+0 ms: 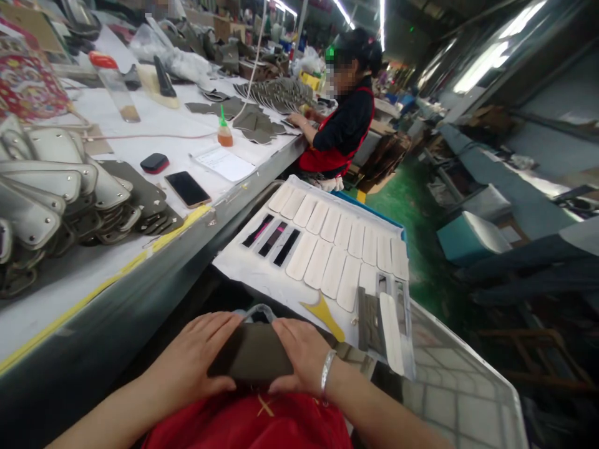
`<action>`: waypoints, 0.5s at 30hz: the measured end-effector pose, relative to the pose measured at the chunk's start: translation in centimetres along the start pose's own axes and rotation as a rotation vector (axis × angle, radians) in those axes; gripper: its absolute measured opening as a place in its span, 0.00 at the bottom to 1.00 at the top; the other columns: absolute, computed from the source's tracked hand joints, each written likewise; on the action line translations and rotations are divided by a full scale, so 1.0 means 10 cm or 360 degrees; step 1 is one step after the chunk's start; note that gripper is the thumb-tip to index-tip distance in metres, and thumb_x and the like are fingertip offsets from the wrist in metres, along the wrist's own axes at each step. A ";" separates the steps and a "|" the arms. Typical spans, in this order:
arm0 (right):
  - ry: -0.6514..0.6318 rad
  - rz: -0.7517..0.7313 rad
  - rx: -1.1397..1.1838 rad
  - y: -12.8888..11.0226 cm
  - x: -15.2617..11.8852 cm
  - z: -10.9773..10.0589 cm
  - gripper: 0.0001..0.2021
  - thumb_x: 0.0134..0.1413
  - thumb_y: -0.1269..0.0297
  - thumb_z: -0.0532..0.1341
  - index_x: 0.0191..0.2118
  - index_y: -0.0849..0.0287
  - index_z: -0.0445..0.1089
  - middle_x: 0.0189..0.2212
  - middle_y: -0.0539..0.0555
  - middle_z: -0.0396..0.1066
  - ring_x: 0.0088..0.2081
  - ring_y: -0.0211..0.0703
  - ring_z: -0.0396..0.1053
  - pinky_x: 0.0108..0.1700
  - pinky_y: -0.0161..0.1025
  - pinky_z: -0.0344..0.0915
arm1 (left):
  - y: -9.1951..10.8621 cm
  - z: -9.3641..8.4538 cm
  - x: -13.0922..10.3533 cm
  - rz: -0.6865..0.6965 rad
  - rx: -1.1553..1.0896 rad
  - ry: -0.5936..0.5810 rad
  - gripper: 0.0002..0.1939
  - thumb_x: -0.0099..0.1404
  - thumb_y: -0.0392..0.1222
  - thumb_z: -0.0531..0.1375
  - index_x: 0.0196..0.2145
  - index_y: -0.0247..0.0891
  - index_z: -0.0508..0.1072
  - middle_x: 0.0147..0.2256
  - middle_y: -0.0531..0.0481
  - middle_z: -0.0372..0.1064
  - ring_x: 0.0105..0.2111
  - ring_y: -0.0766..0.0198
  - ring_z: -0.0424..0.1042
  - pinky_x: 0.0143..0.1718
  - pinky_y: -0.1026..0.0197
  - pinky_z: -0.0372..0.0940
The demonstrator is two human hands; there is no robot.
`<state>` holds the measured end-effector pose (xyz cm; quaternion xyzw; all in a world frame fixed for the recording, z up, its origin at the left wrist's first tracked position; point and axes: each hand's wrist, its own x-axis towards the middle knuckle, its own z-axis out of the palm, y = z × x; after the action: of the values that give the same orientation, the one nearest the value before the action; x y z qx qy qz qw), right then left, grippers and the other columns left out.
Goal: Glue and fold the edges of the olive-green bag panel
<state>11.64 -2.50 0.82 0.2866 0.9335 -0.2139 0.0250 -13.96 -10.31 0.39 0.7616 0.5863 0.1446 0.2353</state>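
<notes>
Between my two hands, close to the red apron at my waist, is a dark olive-brown panel (250, 354) with a smooth face. My left hand (199, 349) grips its left end, thumb on the near side and fingers along the far side. At the opposite end my right hand (299, 352), with a silver bracelet on the wrist, holds it the same way. A pale, curved strip (259, 310) shows just beyond the panel's far edge. What lies under the panel is hidden.
Ahead stands a white board (262, 279) with rows of pale oblong pieces and a yellow scraper-like piece (322, 315). On the left table are a phone (188, 189), stacked grey pieces (56, 187) and a glue bottle (224, 132). A co-worker (346, 118) sits beyond.
</notes>
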 end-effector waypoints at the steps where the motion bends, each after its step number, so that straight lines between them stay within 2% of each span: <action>1: -0.0008 0.0003 0.0008 0.00 0.02 0.00 0.50 0.32 0.38 0.64 0.57 0.69 0.54 0.52 0.66 0.60 0.51 0.57 0.59 0.53 0.53 0.56 | 0.05 0.02 0.06 0.0037 0.0042 -0.0088 0.45 0.41 0.52 0.68 0.56 0.42 0.59 0.55 0.43 0.60 0.53 0.47 0.59 0.55 0.48 0.52; 4: 0.0031 0.0006 0.0040 0.00 0.02 0.03 0.46 0.32 0.41 0.65 0.55 0.67 0.56 0.49 0.64 0.62 0.49 0.55 0.60 0.52 0.50 0.57 | 0.13 0.06 0.16 0.0049 0.0102 -0.0225 0.45 0.39 0.53 0.68 0.54 0.38 0.62 0.53 0.41 0.61 0.51 0.47 0.61 0.52 0.48 0.55; 8: 0.0084 -0.0003 0.0054 0.02 -0.04 0.07 0.44 0.31 0.43 0.65 0.54 0.66 0.58 0.47 0.61 0.64 0.47 0.53 0.62 0.51 0.48 0.57 | 0.16 0.03 0.17 0.0049 0.0150 -0.0200 0.43 0.40 0.52 0.67 0.53 0.37 0.63 0.52 0.40 0.62 0.50 0.48 0.62 0.52 0.48 0.54; 10: 0.0115 -0.0015 0.0014 0.01 -0.06 0.08 0.46 0.32 0.40 0.64 0.55 0.67 0.56 0.49 0.63 0.63 0.48 0.54 0.61 0.53 0.50 0.56 | 0.18 0.05 0.14 0.0049 0.0222 -0.0188 0.43 0.40 0.53 0.67 0.53 0.37 0.63 0.52 0.41 0.63 0.50 0.48 0.62 0.55 0.46 0.50; 13: 0.0242 -0.0129 -0.0211 -0.08 -0.13 0.14 0.43 0.46 0.39 0.56 0.60 0.67 0.49 0.58 0.64 0.54 0.57 0.56 0.52 0.58 0.53 0.50 | 0.25 0.21 0.09 0.0126 0.0446 -0.0039 0.38 0.48 0.55 0.62 0.55 0.37 0.62 0.54 0.41 0.63 0.54 0.48 0.59 0.59 0.42 0.35; 14: 0.0270 -0.0183 -0.0332 -0.12 -0.16 0.16 0.40 0.51 0.41 0.52 0.61 0.66 0.48 0.60 0.62 0.50 0.60 0.55 0.47 0.59 0.53 0.48 | 0.28 0.30 0.09 0.0212 0.0529 0.0053 0.34 0.52 0.56 0.59 0.55 0.38 0.63 0.55 0.42 0.62 0.55 0.49 0.57 0.60 0.42 0.31; 15: 0.0272 -0.0225 -0.0459 -0.15 -0.21 0.18 0.37 0.53 0.41 0.50 0.61 0.63 0.50 0.61 0.59 0.51 0.61 0.54 0.46 0.59 0.51 0.50 | 0.32 0.41 0.11 0.0301 0.0601 0.0173 0.30 0.55 0.55 0.58 0.53 0.39 0.64 0.55 0.43 0.62 0.56 0.49 0.56 0.60 0.43 0.32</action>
<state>12.40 -5.47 0.14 0.2309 0.9710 -0.0540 -0.0286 -8.96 -10.68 -1.40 0.8348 0.5407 0.0946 0.0418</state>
